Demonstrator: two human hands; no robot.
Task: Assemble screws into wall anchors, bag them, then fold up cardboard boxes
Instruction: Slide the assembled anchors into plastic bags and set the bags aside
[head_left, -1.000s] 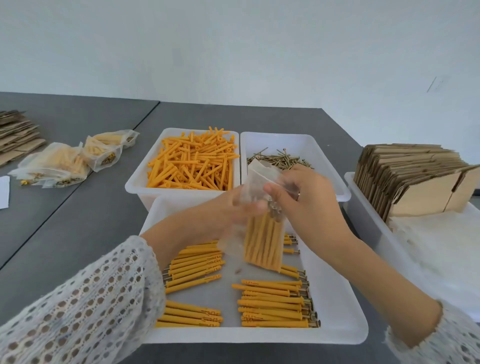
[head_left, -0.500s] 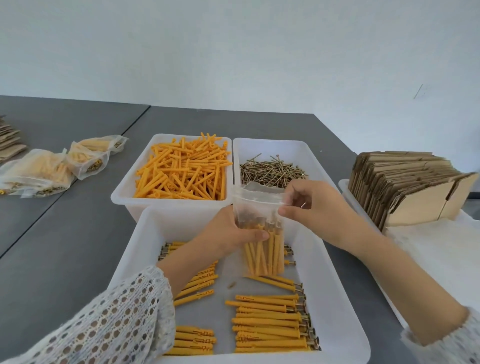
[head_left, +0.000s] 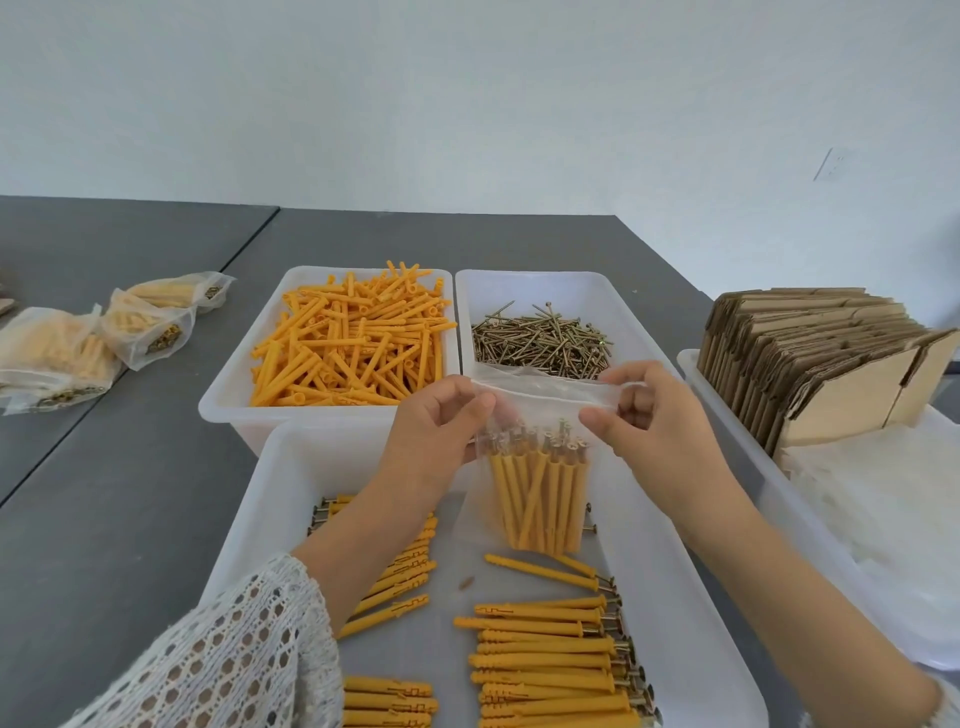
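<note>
Your left hand (head_left: 434, 436) and right hand (head_left: 652, 415) now pinch opposite top corners of the filled bag (head_left: 537, 467), upright over the front tray (head_left: 670, 582) — stretched flat since a moment ago, probably ready for sealing.

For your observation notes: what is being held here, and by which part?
A clear bag of assembled anchors, pinched at its top edge by left hand and right hand.
</note>
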